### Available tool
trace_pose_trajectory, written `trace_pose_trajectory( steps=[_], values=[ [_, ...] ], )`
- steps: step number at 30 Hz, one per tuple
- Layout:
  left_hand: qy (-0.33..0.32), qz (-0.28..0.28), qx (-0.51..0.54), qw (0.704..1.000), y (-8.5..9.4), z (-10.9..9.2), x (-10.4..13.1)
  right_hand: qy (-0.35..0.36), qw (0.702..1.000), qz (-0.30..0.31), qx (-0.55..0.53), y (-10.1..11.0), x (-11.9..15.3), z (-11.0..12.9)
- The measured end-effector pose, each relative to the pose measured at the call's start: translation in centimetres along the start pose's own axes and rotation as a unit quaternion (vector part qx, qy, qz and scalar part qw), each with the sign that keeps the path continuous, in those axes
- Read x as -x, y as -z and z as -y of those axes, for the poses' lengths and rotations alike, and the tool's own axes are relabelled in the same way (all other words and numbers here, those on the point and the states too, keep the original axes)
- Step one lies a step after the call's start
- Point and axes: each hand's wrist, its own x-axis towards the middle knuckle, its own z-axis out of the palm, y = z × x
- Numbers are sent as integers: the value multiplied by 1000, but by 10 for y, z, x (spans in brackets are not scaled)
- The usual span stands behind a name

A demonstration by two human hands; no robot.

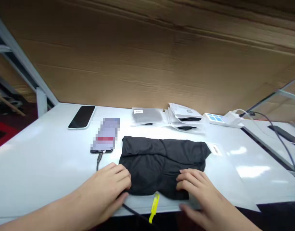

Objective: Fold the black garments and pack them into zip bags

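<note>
A folded black garment lies on the white table near its front edge, its cloth slightly creased. My left hand is at the garment's lower left corner, fingers curled over the cloth and thumb close below them. My right hand rests on the lower right part, fingertips on the cloth and thumb held apart near the table edge. A yellow strip tag hangs from the garment's front edge between my hands. Under and right of the garment shows a clear plastic bag with a white barcode label.
A phone with a black cable and a second dark-screened phone lie at left. Packed plastic bags lie at the back before a cardboard wall. A power strip with a white charger and cables is at right.
</note>
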Motion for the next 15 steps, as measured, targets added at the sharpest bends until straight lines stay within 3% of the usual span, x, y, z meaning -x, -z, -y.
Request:
trace_pose_trajectory(
  steps=[2,4,7,10,12,15],
  values=[
    [8,-11,42,999,2,9,-6,6,1000,-17,-6,0,-5,1],
    [23,-57,48,997,9,20,-17,7,999,-45,-20,7,-17,-6],
    [32,-123,1,992,21,37,-41,-21,989,-141,-38,18,-45,-24],
    [5,-146,-57,988,28,46,-59,-52,969,-235,-48,20,-66,-39],
    [-30,-160,-82,983,27,43,-67,-72,963,-253,-62,20,-63,-46],
    [-97,-152,-79,981,21,24,-78,-143,953,-254,-78,21,-36,-58]
  ],
)
